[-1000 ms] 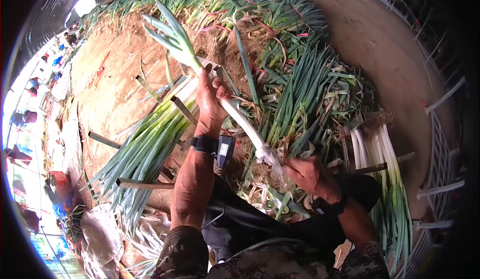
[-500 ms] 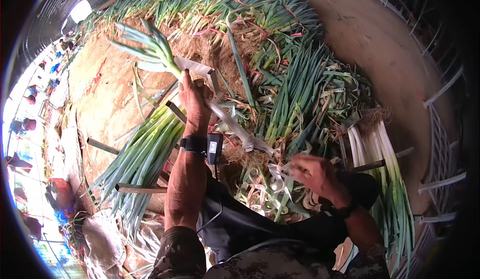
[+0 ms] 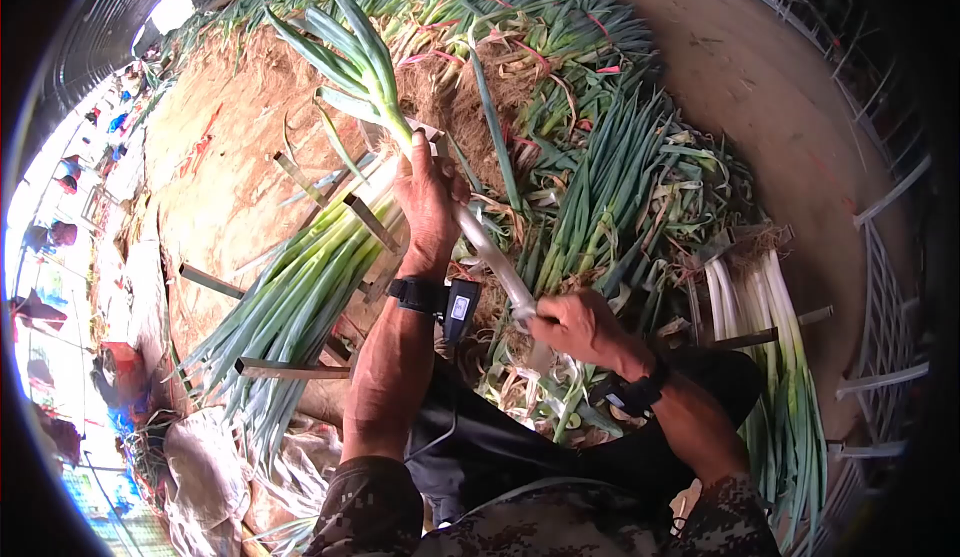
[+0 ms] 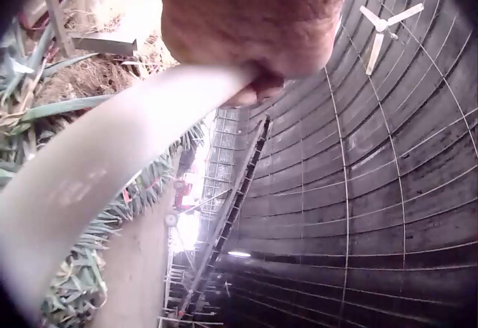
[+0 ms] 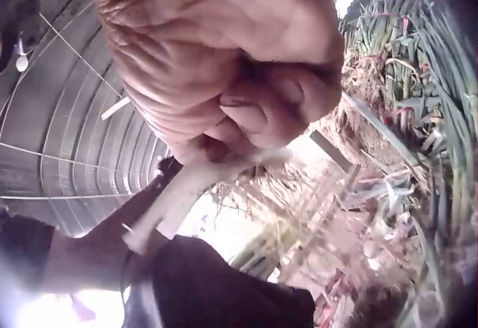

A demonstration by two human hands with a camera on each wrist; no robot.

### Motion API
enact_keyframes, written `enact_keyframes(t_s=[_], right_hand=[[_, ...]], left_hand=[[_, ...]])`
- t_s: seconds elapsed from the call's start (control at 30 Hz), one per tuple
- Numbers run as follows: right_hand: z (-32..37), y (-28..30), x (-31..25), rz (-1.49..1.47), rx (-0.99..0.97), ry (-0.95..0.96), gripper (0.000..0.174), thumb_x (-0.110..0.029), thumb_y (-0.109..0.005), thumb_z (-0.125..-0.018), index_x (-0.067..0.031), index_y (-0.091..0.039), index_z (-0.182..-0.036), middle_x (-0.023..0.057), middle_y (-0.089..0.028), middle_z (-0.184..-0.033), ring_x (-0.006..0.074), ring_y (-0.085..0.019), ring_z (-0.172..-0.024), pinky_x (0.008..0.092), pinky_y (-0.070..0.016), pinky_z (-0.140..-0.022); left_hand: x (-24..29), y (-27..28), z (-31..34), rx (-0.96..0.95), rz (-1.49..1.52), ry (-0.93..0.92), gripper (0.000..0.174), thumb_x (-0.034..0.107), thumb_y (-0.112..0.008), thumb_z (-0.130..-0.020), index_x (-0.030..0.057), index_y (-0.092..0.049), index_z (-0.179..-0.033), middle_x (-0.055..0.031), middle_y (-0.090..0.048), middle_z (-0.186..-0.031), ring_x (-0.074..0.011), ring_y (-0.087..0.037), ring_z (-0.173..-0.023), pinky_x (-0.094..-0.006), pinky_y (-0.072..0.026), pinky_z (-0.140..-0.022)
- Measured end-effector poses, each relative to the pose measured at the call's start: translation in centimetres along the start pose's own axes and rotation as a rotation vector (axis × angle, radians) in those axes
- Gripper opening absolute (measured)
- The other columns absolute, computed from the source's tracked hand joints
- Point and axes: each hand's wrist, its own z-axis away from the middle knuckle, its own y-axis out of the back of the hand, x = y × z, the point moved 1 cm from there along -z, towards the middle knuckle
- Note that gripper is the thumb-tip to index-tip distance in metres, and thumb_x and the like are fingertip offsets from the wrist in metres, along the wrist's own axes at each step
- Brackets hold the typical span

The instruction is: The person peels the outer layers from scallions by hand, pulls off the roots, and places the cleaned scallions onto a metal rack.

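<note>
A long green onion slants across the middle of the head view, green leaves up to the left and white stalk down to the right. My left hand grips it just below the leaves. In the left wrist view the white stalk runs out from under that hand. At the root end, my right hand has curled fingers and pinches pale outer skin. The right wrist view shows a pale strip below those fingers, which cover part of it. The roots are mostly hidden.
Green onions lie across a metal rack on the left, and more rest in a rack on the right. A large pile of green onions spreads ahead. Peeled scraps cover the ground by my legs.
My right hand came away from the root end, then moved back left onto it. My left hand swung the green onion left and back to the right, keeping its grip.
</note>
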Motion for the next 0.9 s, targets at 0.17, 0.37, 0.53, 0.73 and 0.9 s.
enact_keyframes(t_s=[0.17, 0.37, 0.53, 0.73, 0.9], right_hand=[[8.8, -1.7, 1.8, 0.150, -0.263, 0.006, 0.027, -0.034, -0.069, -0.086, -0.0081, -0.072, -0.084, 0.0159, -0.063, -0.066, 0.0316, -0.067, -0.063, 0.0429, -0.0505, -0.058], [7.2, 1.9, 2.2, 0.048, -0.188, -0.194, 0.034, -0.035, -0.071, -0.090, -0.0072, -0.071, -0.111, 0.0120, -0.072, -0.081, 0.0233, -0.072, -0.074, 0.0344, -0.0535, -0.062], [2.5, 3.8, -0.4, -0.336, 0.236, -0.128, 0.021, -0.011, -0.070, -0.090, -0.0005, -0.069, -0.108, 0.0105, -0.072, -0.082, 0.0135, -0.070, -0.075, 0.0263, -0.0533, -0.062], [-1.6, 2.3, -0.8, -0.442, 0.279, -0.120, 0.025, -0.016, -0.072, -0.089, 0.0015, -0.069, -0.106, 0.0150, -0.074, -0.091, 0.0172, -0.073, -0.079, 0.0292, -0.0577, -0.068], [-1.8, 1.3, -0.4, -0.440, 0.182, -0.295, 0.023, -0.017, -0.068, -0.088, 0.0028, -0.069, -0.100, 0.0162, -0.075, -0.087, 0.0217, -0.074, -0.081, 0.0322, -0.0580, -0.071]], left_hand=[[0.5, 2.5, -3.2, 0.116, -0.099, -0.105, 0.031, 0.039, -0.059, -0.099, 0.0112, -0.047, -0.099, 0.0014, -0.047, -0.064, -0.0070, -0.040, -0.043, -0.0255, -0.0333, -0.037], [1.2, 2.2, -2.3, -0.026, 0.169, -0.056, 0.037, 0.043, -0.054, -0.101, 0.0139, -0.049, -0.124, 0.0000, -0.047, -0.067, -0.0106, -0.043, -0.046, -0.0253, -0.0360, -0.039], [1.2, 1.7, -1.4, -0.283, 0.406, 0.032, 0.047, 0.045, -0.050, -0.103, 0.0167, -0.043, -0.140, 0.0024, -0.048, -0.073, -0.0073, -0.042, -0.050, -0.0217, -0.0384, -0.043], [1.1, 0.2, 0.0, -0.327, 0.390, 0.060, 0.052, 0.054, -0.046, -0.101, 0.0188, -0.043, -0.140, 0.0036, -0.045, -0.072, -0.0068, -0.039, -0.049, -0.0224, -0.0388, -0.042], [0.7, -0.6, 0.5, -0.244, 0.335, 0.052, 0.061, 0.059, -0.045, -0.099, 0.0174, -0.039, -0.144, 0.0005, -0.047, -0.071, -0.0093, -0.041, -0.048, -0.0230, -0.0379, -0.041]])
